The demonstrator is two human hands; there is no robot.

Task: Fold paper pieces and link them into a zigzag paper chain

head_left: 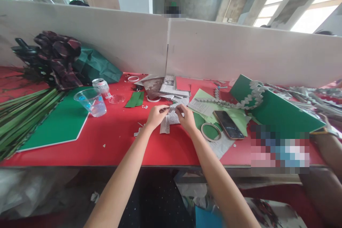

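Observation:
Both my hands meet over the red tabletop (117, 142), fingertips pinched close together. Between them is a small folded piece of paper (173, 107), greyish white. My left hand (157, 117) grips its left end, and my right hand (186, 117) pinches it from the right. Just below the fingers lies a heap of printed paper pieces (175, 118), partly hidden by my right hand. A printed paper strip (165, 127) hangs down beside it on the table. Paper scraps (137, 132) lie left of my left wrist.
At right are a tape roll (211, 132), a phone (229, 124), a folded-paper chain (235, 104), a green board (280, 112) and another person's arm (327, 142). Leftward stand a plastic cup (89, 101), a can (101, 87) and long green leaves (29, 117). A white partition (227, 50) rises behind.

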